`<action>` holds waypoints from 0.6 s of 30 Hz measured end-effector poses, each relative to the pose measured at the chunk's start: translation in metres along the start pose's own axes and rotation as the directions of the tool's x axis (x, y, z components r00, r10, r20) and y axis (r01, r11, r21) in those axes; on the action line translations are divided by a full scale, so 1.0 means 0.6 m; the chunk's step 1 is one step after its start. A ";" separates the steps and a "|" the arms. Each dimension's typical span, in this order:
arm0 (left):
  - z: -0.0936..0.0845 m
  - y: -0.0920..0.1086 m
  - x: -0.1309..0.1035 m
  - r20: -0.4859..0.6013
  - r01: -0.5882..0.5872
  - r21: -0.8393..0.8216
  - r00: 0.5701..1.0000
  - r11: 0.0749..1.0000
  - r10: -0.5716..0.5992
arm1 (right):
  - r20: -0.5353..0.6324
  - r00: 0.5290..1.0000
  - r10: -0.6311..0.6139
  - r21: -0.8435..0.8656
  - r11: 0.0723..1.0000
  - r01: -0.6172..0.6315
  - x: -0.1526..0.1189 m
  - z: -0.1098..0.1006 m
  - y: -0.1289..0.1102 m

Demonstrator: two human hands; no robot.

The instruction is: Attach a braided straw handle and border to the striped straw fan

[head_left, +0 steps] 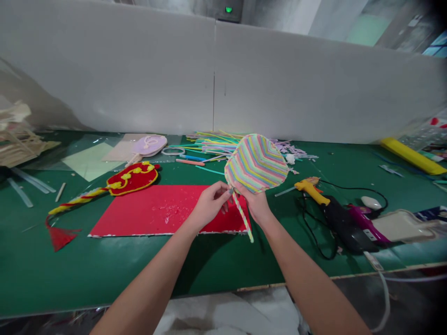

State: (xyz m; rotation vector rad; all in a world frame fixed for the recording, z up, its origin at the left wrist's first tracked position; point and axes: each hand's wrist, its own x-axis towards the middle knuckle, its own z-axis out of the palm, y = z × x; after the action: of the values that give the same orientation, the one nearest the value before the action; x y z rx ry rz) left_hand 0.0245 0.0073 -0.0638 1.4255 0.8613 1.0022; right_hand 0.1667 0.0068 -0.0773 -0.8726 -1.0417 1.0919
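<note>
A round hand fan (256, 163) covered in zigzag pastel stripes is held up above the red board (150, 209), its twisted pale green and yellow handle slanting down toward me. My right hand (256, 204) is closed around the lower edge of the fan's face, its fingers partly hidden behind it. At the join of face and handle, my left hand (211, 204) pinches with thumb and fingertips. Whether something small sits in that pinch, I cannot make out. Left of the board lies a red fan (132, 179) with yellow trim, a twisted handle and a red tassel (61, 236).
Several pipe cleaners (216, 143) lie in a heap behind the fan. A lilac fan (150, 145) rests back left. On the right are a glue gun (312, 190) with a black cord, a purple-and-black tool (352, 228) and a yellow block (412, 156). A grey partition (139, 70) borders the back.
</note>
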 end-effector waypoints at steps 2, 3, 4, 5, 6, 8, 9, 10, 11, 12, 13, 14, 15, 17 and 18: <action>-0.001 0.001 0.000 0.006 0.008 -0.033 1.000 0.999 -0.007 | 0.000 1.000 0.004 -0.012 1.000 -0.004 -0.001 -0.001 0.002; -0.001 0.002 0.000 0.008 0.013 -0.047 1.000 0.999 -0.013 | -0.014 1.000 0.008 -0.019 1.000 -0.008 -0.001 -0.002 0.004; -0.002 0.003 0.000 0.008 0.019 -0.057 1.000 0.998 -0.018 | -0.035 0.999 0.013 -0.025 1.000 -0.014 -0.001 -0.004 0.006; -0.002 0.005 -0.001 0.009 0.024 -0.064 1.000 0.998 -0.024 | -0.056 0.998 0.019 -0.029 0.999 -0.020 -0.001 -0.005 0.007; -0.003 0.007 -0.001 0.012 0.029 -0.070 1.000 0.997 -0.029 | -0.074 0.997 0.022 -0.033 0.999 -0.024 -0.001 -0.007 0.009; -0.004 0.009 -0.002 0.014 0.041 -0.083 0.999 0.996 -0.040 | -0.083 0.997 0.009 -0.054 0.998 -0.013 -0.002 -0.009 0.009; -0.005 0.009 -0.002 0.012 0.045 -0.090 0.999 0.995 -0.044 | -0.073 0.997 -0.007 -0.078 0.997 0.002 -0.002 -0.009 0.008; -0.005 0.009 -0.002 0.005 0.045 -0.097 0.999 0.994 -0.045 | -0.059 0.998 -0.028 -0.109 0.994 0.021 -0.003 -0.008 0.006; -0.006 0.008 -0.002 -0.001 0.045 -0.101 0.999 0.994 -0.045 | -0.046 0.998 -0.049 -0.143 0.989 0.042 -0.003 -0.007 0.004; -0.006 0.008 -0.002 -0.005 0.041 -0.104 0.999 0.994 -0.042 | -0.035 0.997 -0.067 -0.175 0.983 0.060 -0.004 -0.006 0.001; -0.006 0.007 -0.002 -0.004 0.034 -0.104 0.999 0.994 -0.035 | -0.026 0.996 -0.081 -0.202 0.977 0.075 -0.005 -0.005 -0.002; -0.006 0.007 -0.002 -0.002 0.027 -0.102 1.000 0.994 -0.027 | -0.020 0.996 -0.092 -0.220 0.972 0.085 -0.005 -0.004 -0.005; -0.006 0.006 -0.002 -0.001 0.019 -0.094 1.000 0.995 -0.019 | -0.015 0.995 -0.098 -0.231 0.969 0.092 -0.006 -0.003 -0.007; -0.005 0.006 -0.002 -0.011 -0.002 -0.056 1.000 0.998 0.001 | -0.004 0.995 -0.100 -0.245 0.965 0.096 -0.006 -0.002 -0.010; -0.004 0.006 -0.003 -0.022 -0.013 -0.025 1.000 1.000 0.012 | -0.001 0.995 -0.098 -0.250 0.964 0.095 -0.007 -0.002 -0.011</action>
State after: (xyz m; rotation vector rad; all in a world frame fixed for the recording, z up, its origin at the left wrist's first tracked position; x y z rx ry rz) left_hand 0.0213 0.0064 -0.0603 1.4027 0.8540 1.0359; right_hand 0.1689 0.0012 -0.0722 -1.0167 -1.2158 0.8841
